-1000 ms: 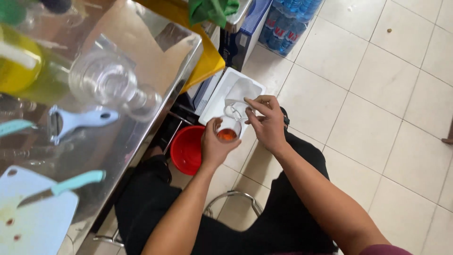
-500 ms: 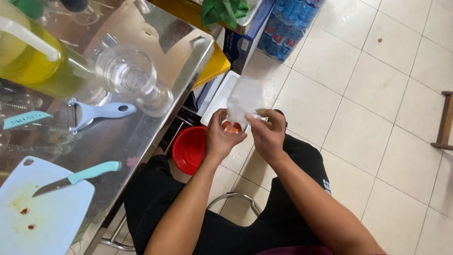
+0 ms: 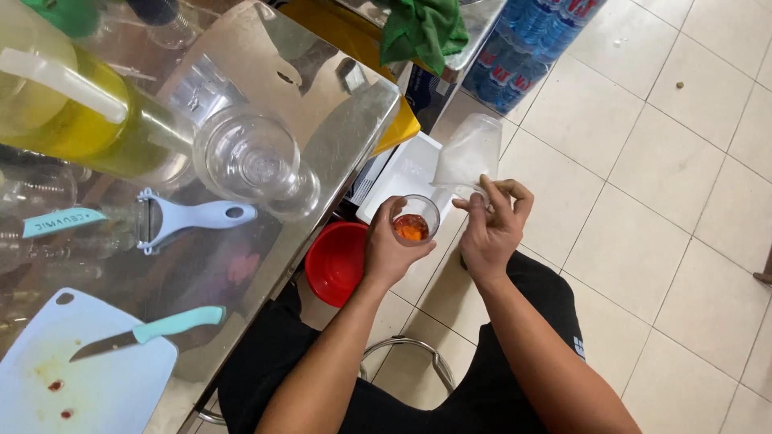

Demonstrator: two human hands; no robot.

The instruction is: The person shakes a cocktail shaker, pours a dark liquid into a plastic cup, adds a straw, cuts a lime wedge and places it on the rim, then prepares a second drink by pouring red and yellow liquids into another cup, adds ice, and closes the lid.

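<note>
Partly hidden cup (image 3: 416, 220) in left hand (image 3: 390, 253), contents orange, unclear.

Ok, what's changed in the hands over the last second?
The right hand has lifted the clear plastic bag so it now stands up and open above the fingers, where earlier it was bunched low at the cup's rim. The left hand keeps its grip on the small clear cup with orange-red contents. The red bowl, peeler and knife lie as before.
</note>
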